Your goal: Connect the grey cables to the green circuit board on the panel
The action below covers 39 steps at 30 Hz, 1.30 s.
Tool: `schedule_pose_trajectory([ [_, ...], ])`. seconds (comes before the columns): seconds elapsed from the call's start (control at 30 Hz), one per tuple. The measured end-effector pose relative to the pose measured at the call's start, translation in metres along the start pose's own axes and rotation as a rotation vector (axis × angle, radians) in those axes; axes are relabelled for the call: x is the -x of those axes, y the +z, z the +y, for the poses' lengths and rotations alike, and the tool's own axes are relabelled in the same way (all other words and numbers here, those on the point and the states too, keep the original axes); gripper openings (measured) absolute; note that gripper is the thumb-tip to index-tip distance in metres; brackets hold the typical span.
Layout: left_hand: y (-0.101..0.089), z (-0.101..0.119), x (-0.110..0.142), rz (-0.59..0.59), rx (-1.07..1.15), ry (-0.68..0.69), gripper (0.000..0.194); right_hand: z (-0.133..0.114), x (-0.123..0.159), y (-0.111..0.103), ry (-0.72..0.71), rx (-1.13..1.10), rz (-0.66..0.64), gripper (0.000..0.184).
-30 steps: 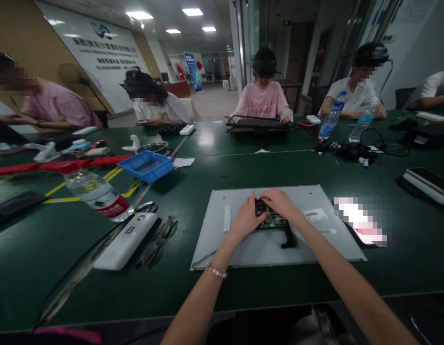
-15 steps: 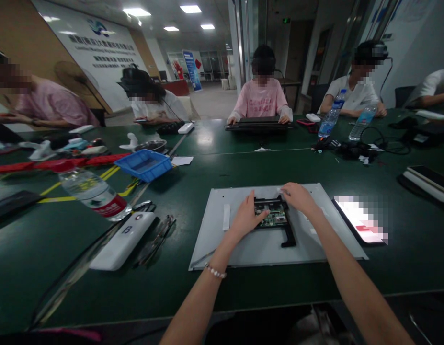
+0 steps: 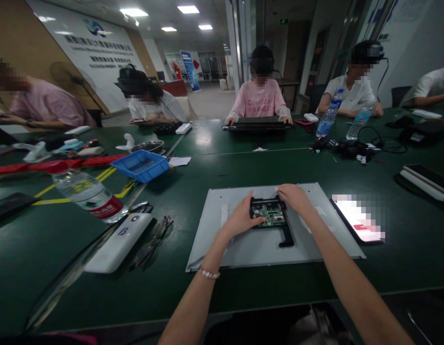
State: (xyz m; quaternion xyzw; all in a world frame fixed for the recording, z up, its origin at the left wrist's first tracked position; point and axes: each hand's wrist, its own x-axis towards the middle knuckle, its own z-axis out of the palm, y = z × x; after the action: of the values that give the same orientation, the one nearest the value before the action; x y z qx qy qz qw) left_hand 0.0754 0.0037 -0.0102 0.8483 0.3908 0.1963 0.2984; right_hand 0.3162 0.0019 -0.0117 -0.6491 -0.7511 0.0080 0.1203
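Note:
A green circuit board in a black plastic frame (image 3: 270,215) lies on a flat grey metal panel (image 3: 214,249). My left hand (image 3: 239,218) grips the left edge of the frame, thumb stretched over the board and fingers along the far-left side. My right hand (image 3: 292,197) is bent at the far-right corner of the frame, its fingertips pinched together. Whatever lies between those fingertips is hidden. One black arm of the frame reaches toward me on the right. A white strip (image 3: 224,214) sits on the panel left of my left hand.
Right of the panel lies a lit phone (image 3: 358,218). To the left are a white power bank (image 3: 119,244), glasses (image 3: 153,242), a water bottle (image 3: 88,196) and a blue tray (image 3: 141,165). Across the table a person (image 3: 259,98) handles a dark flat device (image 3: 257,124).
The whole view has shifted slightly, so things on the table appear a little further left. Both hands remain at the frame, with only small finger movement.

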Motion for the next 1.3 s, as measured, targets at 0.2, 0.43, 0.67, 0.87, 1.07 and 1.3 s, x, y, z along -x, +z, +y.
schedule_pose_trajectory([
  [0.2,0.002,-0.002,-0.001,0.021,-0.031,0.002,0.095,-0.026,-0.002,-0.005,-0.002,-0.091,0.093,0.027],
  [0.43,0.004,-0.004,-0.002,0.028,-0.057,-0.001,0.095,-0.064,-0.004,-0.001,-0.127,-0.047,-0.061,0.028],
  [0.67,0.004,-0.004,-0.002,0.023,-0.069,-0.010,0.095,-0.062,-0.006,-0.003,-0.122,-0.101,-0.054,0.027],
  [0.87,0.004,-0.005,-0.003,0.019,-0.061,-0.005,0.095,-0.063,-0.007,0.001,-0.180,-0.146,-0.073,0.027],
  [1.07,0.004,-0.006,-0.002,0.027,-0.051,0.001,0.094,-0.061,-0.009,0.000,-0.163,-0.151,-0.050,0.027],
  [1.3,0.005,-0.008,-0.003,0.030,-0.059,0.005,0.094,-0.063,-0.009,0.002,-0.190,-0.160,-0.028,0.025],
])
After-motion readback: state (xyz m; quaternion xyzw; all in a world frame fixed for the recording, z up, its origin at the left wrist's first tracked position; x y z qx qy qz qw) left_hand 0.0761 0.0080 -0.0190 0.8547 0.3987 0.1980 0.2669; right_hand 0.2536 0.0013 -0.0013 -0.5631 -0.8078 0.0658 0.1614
